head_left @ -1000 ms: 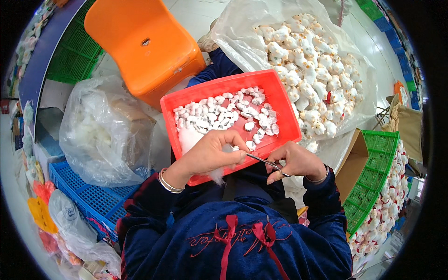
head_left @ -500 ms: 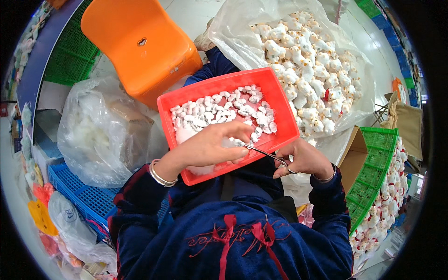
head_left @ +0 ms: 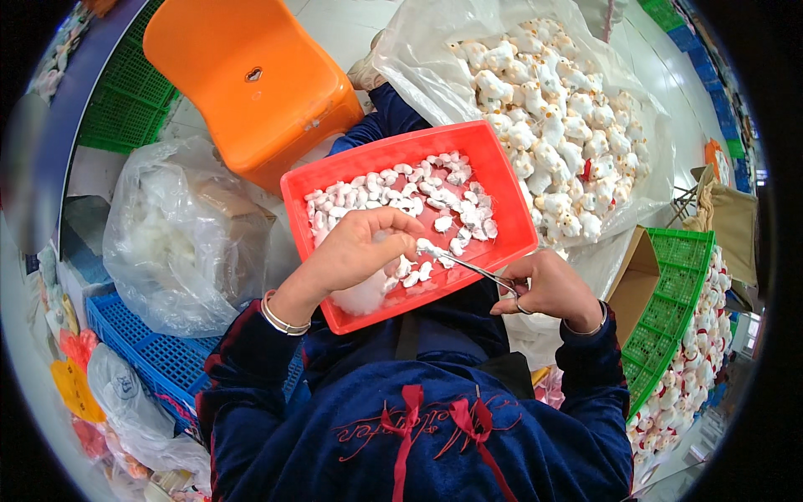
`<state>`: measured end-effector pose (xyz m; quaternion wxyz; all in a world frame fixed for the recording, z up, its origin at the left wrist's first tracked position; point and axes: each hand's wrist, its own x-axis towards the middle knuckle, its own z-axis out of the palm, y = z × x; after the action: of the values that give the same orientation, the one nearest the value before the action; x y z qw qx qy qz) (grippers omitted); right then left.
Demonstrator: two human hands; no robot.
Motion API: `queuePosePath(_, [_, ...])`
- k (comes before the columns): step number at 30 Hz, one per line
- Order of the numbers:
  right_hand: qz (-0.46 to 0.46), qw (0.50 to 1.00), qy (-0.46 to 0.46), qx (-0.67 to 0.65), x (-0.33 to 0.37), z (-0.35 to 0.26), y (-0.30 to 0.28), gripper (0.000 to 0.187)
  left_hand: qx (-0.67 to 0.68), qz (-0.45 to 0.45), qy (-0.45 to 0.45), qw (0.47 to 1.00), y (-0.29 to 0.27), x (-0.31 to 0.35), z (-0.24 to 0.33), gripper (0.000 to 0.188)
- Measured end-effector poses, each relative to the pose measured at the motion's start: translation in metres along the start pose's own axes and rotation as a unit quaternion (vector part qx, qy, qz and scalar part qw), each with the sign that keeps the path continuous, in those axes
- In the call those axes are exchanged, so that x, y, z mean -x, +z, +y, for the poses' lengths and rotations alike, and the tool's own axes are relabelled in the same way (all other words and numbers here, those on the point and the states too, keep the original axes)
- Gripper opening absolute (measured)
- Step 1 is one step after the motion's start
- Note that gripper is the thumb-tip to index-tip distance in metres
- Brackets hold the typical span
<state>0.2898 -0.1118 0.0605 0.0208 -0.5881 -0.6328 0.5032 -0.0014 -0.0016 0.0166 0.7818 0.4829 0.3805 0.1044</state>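
A red plastic tray [head_left: 512,243] rests across my lap, holding many small white curved fabric pieces [head_left: 360,198]. My right hand [head_left: 548,287] has its fingers in the ring handles of slim metal forceps [head_left: 473,268], which slant left over the tray. A small white piece [head_left: 431,249] is at their tip. Close to that tip, my left hand [head_left: 361,251] is closed, with thumb and forefinger bent toward each other. Fluffy white stuffing [head_left: 361,296] shows under its palm and appears held by the lower fingers, which are partly hidden.
An orange stool [head_left: 251,84] stands beyond the tray at left. A clear bag with white stuffing [head_left: 167,243] sits by a blue crate [head_left: 159,356]. At far right a large plastic bag holds white plush toys [head_left: 552,125]. A green crate [head_left: 669,309] and cardboard box [head_left: 633,280] are nearer right.
My left hand has drawn back a little left from the forceps' tip, and its fingers have curled in. The white piece at the tip now shows more fully. My right hand has barely moved.
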Motion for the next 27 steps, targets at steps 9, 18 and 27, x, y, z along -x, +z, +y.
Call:
queuePosePath(9, [0.040,0.998,0.000,0.053,0.008,-0.002,0.003,0.042,-0.074,0.030,0.027,0.996,0.018,-0.006,-0.006,0.020])
queuePosePath(18, [0.072,0.996,-0.029,0.046,0.000,0.002,0.014,0.040,0.027,0.075,0.014,0.997,0.011,-0.006,-0.023,0.014])
queuePosePath(27, [0.150,0.988,-0.033,-0.001,0.003,-0.007,0.041,0.037,-0.128,0.203,0.216,0.946,0.014,-0.021,-0.038,0.004])
